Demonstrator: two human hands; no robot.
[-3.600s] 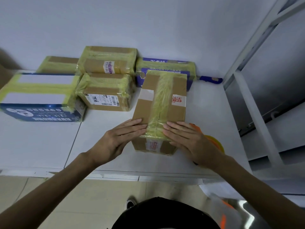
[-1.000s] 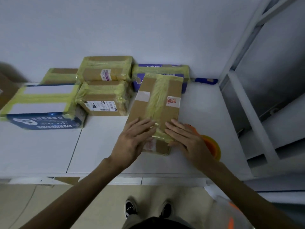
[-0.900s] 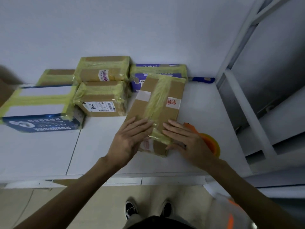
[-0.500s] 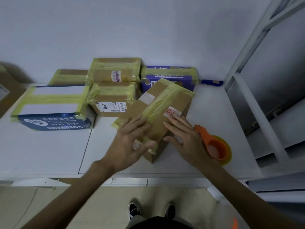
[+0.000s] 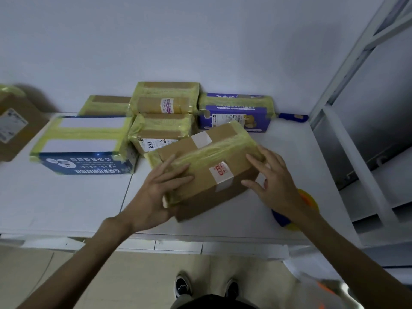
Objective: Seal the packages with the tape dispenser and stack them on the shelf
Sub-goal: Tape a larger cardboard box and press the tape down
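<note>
Since 0.5 s ago the brown box (image 5: 214,166) has turned further: its long axis now runs nearly left to right across the white table (image 5: 55,201), with the yellow tape band along the top. Whether its base sits flat on the table cannot be told.

Left hand (image 5: 156,192): grips the box's near-left end, fingers on top, thumb wrapped at the corner.

Right hand (image 5: 274,181): fingers spread wide and fairly straight, tips touching the box's right end, not closed round it.

Tape dispenser (image 5: 308,198): orange and yellow, on the table just beside the right wrist, partly hidden by it.

Behind the box, against the wall: blue-and-white package (image 5: 84,143), two stacked taped packages (image 5: 165,101), purple package (image 5: 234,112). White shelf frame (image 5: 347,152) stands at the right.
</note>
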